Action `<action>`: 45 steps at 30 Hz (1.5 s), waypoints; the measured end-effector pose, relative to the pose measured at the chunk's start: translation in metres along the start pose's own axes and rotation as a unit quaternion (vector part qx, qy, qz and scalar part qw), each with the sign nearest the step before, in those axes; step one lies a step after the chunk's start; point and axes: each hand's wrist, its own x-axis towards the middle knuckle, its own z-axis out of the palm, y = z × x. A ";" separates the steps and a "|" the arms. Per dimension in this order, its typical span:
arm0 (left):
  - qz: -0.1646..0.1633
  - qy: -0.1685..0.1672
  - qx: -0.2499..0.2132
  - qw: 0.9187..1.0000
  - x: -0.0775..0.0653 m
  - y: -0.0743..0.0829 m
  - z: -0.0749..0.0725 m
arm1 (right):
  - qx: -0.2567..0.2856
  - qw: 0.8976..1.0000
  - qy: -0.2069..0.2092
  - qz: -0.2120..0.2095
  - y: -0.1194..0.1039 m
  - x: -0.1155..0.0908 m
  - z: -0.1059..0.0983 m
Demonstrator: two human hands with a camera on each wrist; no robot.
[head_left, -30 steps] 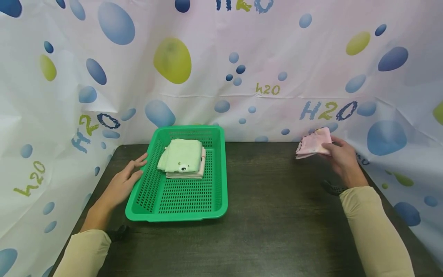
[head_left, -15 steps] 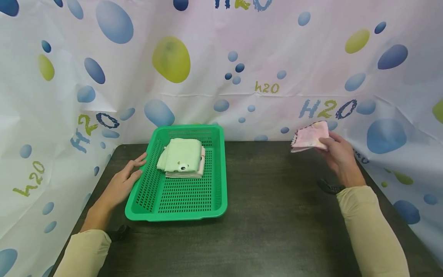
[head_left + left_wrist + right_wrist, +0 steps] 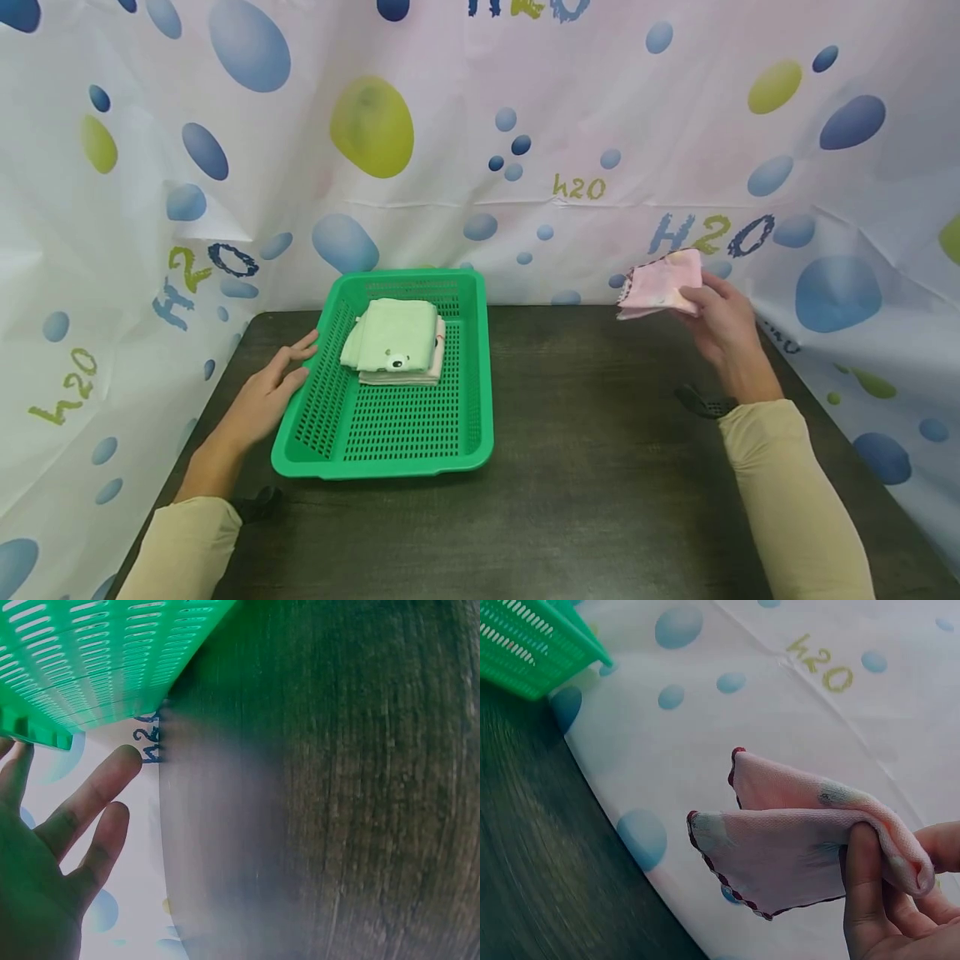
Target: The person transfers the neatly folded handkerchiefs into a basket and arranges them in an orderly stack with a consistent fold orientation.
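Note:
A folded pink cloth [image 3: 660, 285] with a dark stitched edge is pinched in my right hand [image 3: 723, 329], raised over the table's far right part. In the right wrist view the folded pink cloth [image 3: 780, 847] has its fold between thumb and fingers, its loose corners pointing left. My left hand [image 3: 262, 404] rests at the left rim of a green plastic basket [image 3: 486, 400], fingers extended. From the left wrist, the fingers [image 3: 90, 795] look spread and fairly straight beside the basket wall [image 3: 97, 660]. A folded light green cloth [image 3: 397, 333] with an animal face lies in the basket.
Beneath the green cloth lies a folded pale cloth [image 3: 401, 379] in the basket. The dark wooden table [image 3: 570, 467] extends between basket and right arm. A white sheet [image 3: 450, 125] with blue and green spots hangs behind and along both sides.
My right hand has lifted the pink cloth slightly and carried it to the left. The left hand and the basket have stayed in place.

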 end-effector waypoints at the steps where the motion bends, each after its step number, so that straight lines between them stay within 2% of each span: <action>1: -0.001 0.000 0.000 1.000 0.000 0.000 0.000 | 0.000 1.000 -0.003 -0.002 0.000 -0.001 0.003; 13: -0.009 0.000 0.000 1.000 0.000 0.003 -0.001 | -0.005 1.000 -0.017 -0.014 0.002 -0.008 0.041; 19: -0.009 0.000 0.005 1.000 0.001 0.003 -0.002 | -0.022 0.999 -0.038 -0.029 0.007 -0.008 0.062; 26: -0.009 0.000 0.007 1.000 0.002 0.003 -0.002 | -0.010 0.998 -0.058 -0.035 0.014 -0.008 0.089; 34: -0.015 -0.001 0.003 1.000 0.001 0.001 -0.002 | 0.000 0.997 -0.070 -0.017 0.018 -0.008 0.116; 45: -0.015 -0.006 0.002 1.000 0.003 0.001 -0.002 | 0.004 0.995 -0.093 -0.034 0.021 -0.009 0.144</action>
